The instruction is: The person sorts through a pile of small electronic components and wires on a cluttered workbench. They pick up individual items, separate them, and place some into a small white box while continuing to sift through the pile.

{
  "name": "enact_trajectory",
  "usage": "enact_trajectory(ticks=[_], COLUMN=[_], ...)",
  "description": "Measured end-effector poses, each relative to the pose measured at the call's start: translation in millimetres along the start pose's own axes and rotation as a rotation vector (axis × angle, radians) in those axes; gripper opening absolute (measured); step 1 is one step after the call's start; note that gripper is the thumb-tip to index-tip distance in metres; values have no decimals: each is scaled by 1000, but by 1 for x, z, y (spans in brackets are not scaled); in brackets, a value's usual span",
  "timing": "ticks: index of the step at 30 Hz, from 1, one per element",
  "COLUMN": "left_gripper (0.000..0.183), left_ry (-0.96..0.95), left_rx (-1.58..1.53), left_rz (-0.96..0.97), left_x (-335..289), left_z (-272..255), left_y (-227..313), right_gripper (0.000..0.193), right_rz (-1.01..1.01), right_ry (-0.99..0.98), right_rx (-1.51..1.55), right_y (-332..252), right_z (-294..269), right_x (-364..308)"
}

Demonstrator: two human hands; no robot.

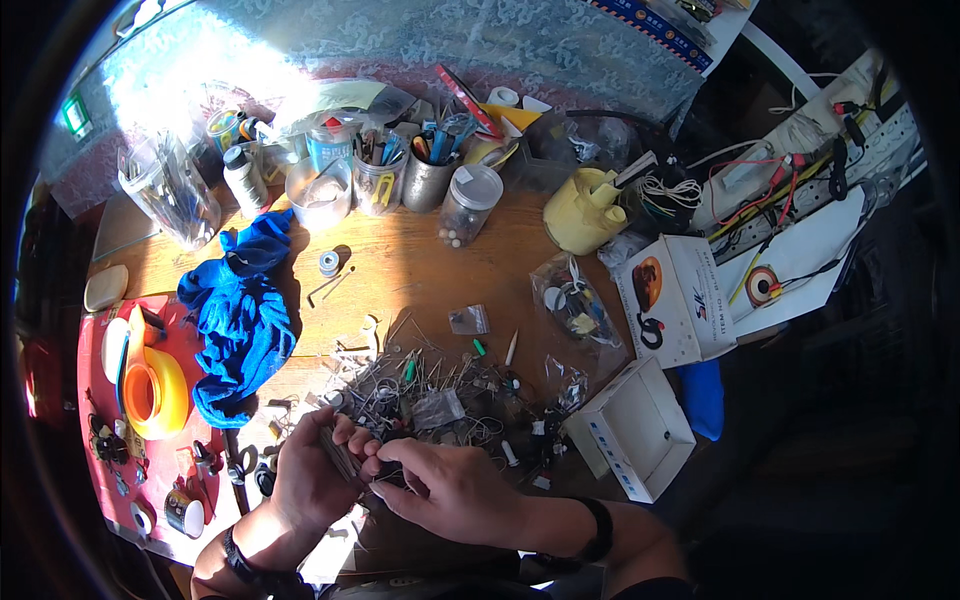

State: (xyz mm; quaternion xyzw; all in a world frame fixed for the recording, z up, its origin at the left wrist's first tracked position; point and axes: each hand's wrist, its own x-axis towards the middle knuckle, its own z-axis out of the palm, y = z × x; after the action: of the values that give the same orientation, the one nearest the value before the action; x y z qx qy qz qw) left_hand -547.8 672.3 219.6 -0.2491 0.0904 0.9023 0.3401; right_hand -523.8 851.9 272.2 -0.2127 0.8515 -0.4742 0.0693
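My left hand (312,470) is closed round a bundle of thin, greyish rod-like pieces (343,458), whose exact kind I cannot make out. Against it, my right hand (440,490) has thumb and forefinger drawn together near the bundle's lower end. Whatever lies between those fingertips is too small to name. Just beyond both hands spreads a tangled heap of wires, thin metal pieces and small parts (400,385). On the heap rests a small clear plastic bag (438,409).
A blue cloth (245,320) and an orange tape roll (158,395) lie to the left. Jars and tool cups (428,180) line the back. On the right are an open white box (640,430), a printed carton (672,300) and cables (780,200).
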Motion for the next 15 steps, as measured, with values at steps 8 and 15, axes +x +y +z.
enact_trajectory(ticks=[8,15], left_gripper=[37,27], left_ry=[-107,-81], left_rx=[26,-54], left_rz=[145,196], left_x=[-36,-60], left_z=[-45,-89], left_y=[-56,-98], right_gripper=[37,19], right_rz=[-102,-103], right_ry=[149,74], right_rx=[-367,-464], right_y=[-1,-3], right_z=[69,109], right_x=[-53,-98])
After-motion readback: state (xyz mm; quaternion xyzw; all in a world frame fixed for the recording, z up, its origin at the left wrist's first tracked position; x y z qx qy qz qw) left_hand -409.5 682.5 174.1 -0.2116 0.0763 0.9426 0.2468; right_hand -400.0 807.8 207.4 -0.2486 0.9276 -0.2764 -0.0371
